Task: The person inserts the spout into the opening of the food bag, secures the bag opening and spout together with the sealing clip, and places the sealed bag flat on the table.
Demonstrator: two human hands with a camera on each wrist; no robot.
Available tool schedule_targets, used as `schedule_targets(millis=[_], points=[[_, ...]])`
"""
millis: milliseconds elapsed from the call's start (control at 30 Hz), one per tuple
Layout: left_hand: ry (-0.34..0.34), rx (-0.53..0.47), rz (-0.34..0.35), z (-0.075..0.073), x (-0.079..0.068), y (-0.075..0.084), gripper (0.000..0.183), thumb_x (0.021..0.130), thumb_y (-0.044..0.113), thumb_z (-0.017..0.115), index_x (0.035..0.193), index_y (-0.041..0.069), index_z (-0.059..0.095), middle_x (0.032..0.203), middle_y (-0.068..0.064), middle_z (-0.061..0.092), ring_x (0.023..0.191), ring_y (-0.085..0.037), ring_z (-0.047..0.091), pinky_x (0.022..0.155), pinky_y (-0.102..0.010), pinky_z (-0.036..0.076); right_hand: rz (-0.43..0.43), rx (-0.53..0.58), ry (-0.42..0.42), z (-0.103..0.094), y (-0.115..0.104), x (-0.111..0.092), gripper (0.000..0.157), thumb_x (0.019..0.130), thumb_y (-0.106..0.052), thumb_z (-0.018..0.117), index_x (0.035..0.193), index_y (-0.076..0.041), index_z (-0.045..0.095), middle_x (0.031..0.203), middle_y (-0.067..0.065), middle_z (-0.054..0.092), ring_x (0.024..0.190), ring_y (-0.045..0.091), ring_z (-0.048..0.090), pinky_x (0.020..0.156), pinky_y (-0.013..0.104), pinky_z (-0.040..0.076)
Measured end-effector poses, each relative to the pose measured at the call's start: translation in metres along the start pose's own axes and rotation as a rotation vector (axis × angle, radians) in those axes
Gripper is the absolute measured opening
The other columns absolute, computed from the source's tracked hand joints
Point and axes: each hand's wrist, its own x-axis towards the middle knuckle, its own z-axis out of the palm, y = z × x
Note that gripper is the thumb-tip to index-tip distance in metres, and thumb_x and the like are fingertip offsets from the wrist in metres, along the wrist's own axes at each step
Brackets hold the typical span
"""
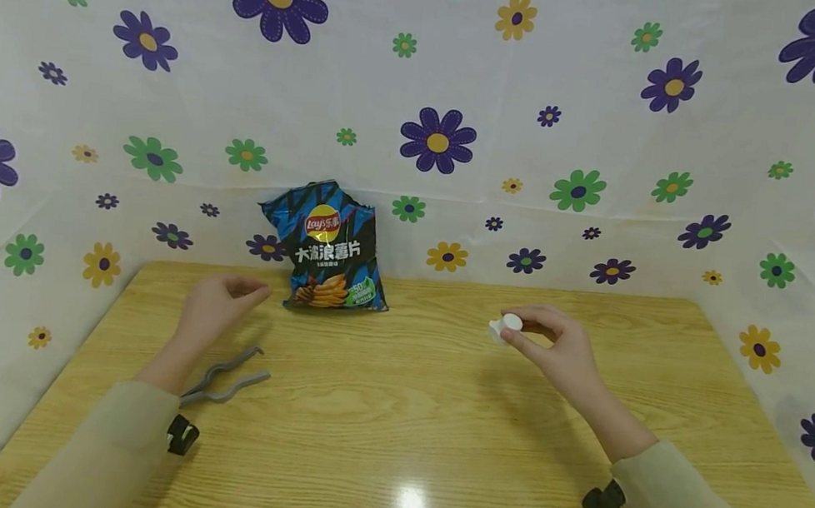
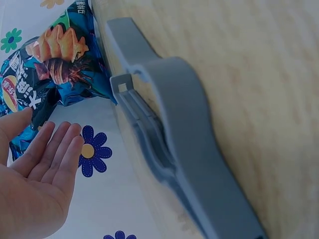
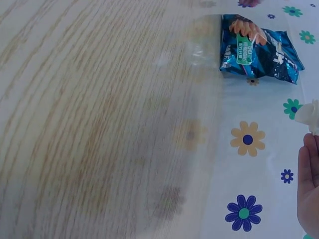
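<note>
My right hand (image 1: 551,346) pinches a small white piece (image 1: 512,323) with a round, disc-like face between thumb and fingers, held over the right half of the table. In the right wrist view, only part of this white piece (image 3: 307,115) shows at the right edge, above the fingers. My left hand (image 1: 216,303) holds nothing; its fingers are nearly straight with the thumb apart in the left wrist view. Nearest to it are a blue and black bag of potato chips (image 1: 332,250) and a grey plastic clip (image 1: 229,389) with two wavy arms spread apart.
The chip bag stands at the back of the wooden table (image 1: 371,443), against a white cloth (image 1: 367,82) with printed flowers. This cloth also rises along both sides. A black wrist mount (image 1: 183,435) sits at the left cuff, another (image 1: 604,503) at the right cuff.
</note>
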Motion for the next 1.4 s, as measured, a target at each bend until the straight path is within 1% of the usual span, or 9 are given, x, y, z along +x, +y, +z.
schedule_targets(millis=[133,333,600,700,900,1067,1167,1233,1400], points=[[0.021,-0.039,0.007,-0.001,0.005,0.004,0.047,0.107,0.037,0.064,0.131,-0.002,0.071,0.134,-0.028,0.07,0.125,-0.046,0.065,0.106,-0.059,0.055,-0.002,0.007,0.0,0.0,0.0,0.0,0.028,0.097,-0.002,0.076,0.124,0.005,0.074,0.123,0.024,0.073,0.099,-0.01,0.063,0.095,0.016,0.058],[0.062,-0.08,0.012,-0.002,0.016,0.009,0.046,0.107,0.035,0.064,0.13,-0.004,0.071,0.133,-0.029,0.07,0.124,-0.045,0.065,0.106,-0.057,0.054,-0.014,0.022,-0.001,-0.001,0.002,0.0,0.029,0.097,-0.001,0.076,0.124,0.008,0.073,0.123,0.027,0.073,0.099,-0.01,0.063,0.092,0.009,0.055],[0.081,-0.119,-0.045,-0.003,0.032,0.01,0.053,0.106,0.041,0.064,0.133,-0.005,0.069,0.14,-0.03,0.065,0.134,-0.047,0.058,0.114,-0.059,0.048,-0.027,0.029,0.003,0.0,0.002,-0.001,0.026,0.097,-0.001,0.076,0.123,0.005,0.075,0.122,0.026,0.073,0.099,-0.009,0.064,0.093,0.011,0.056],[0.099,-0.146,-0.071,-0.002,0.036,0.011,0.054,0.106,0.041,0.065,0.133,-0.006,0.068,0.141,-0.03,0.065,0.134,-0.046,0.058,0.114,-0.057,0.049,-0.019,0.018,0.002,0.0,0.002,-0.001,0.027,0.097,-0.002,0.076,0.123,0.005,0.075,0.122,0.025,0.073,0.099,-0.009,0.064,0.095,0.015,0.058],[0.104,-0.212,-0.136,-0.002,0.041,0.014,0.057,0.105,0.042,0.065,0.137,-0.006,0.066,0.143,-0.028,0.065,0.132,-0.042,0.061,0.108,-0.048,0.054,-0.015,0.016,-0.002,0.0,0.002,0.0,0.028,0.097,-0.001,0.076,0.123,0.007,0.073,0.123,0.025,0.073,0.099,-0.01,0.064,0.095,0.015,0.058],[0.095,-0.312,-0.193,0.002,0.047,0.017,0.059,0.105,0.044,0.065,0.142,-0.003,0.064,0.143,-0.026,0.065,0.126,-0.037,0.066,0.101,-0.03,0.059,-0.026,0.024,0.0,0.001,0.004,0.001,0.027,0.097,0.0,0.076,0.123,0.007,0.074,0.122,0.026,0.073,0.099,-0.011,0.064,0.093,0.012,0.057],[0.107,-0.371,-0.211,0.006,0.05,0.017,0.059,0.105,0.042,0.065,0.144,-0.003,0.063,0.144,-0.026,0.064,0.125,-0.035,0.067,0.099,-0.023,0.06,-0.028,0.026,-0.004,0.001,0.006,0.001,0.027,0.097,0.0,0.076,0.123,0.007,0.074,0.123,0.026,0.073,0.099,-0.01,0.064,0.093,0.012,0.056],[0.112,-0.396,-0.222,0.008,0.051,0.017,0.059,0.105,0.042,0.065,0.145,-0.002,0.062,0.146,-0.025,0.063,0.127,-0.035,0.066,0.102,-0.025,0.059,-0.028,0.03,-0.007,0.002,0.006,0.0,0.027,0.097,-0.001,0.075,0.123,0.007,0.074,0.123,0.027,0.073,0.1,-0.01,0.064,0.093,0.011,0.056],[0.117,-0.44,-0.246,0.012,0.053,0.017,0.066,0.105,0.046,0.064,0.148,-0.003,0.058,0.149,-0.026,0.06,0.135,-0.04,0.062,0.117,-0.04,0.052,-0.017,0.032,-0.006,0.002,0.006,0.001,0.028,0.096,0.001,0.076,0.123,0.007,0.073,0.124,0.025,0.073,0.099,-0.011,0.064,0.094,0.013,0.057]])
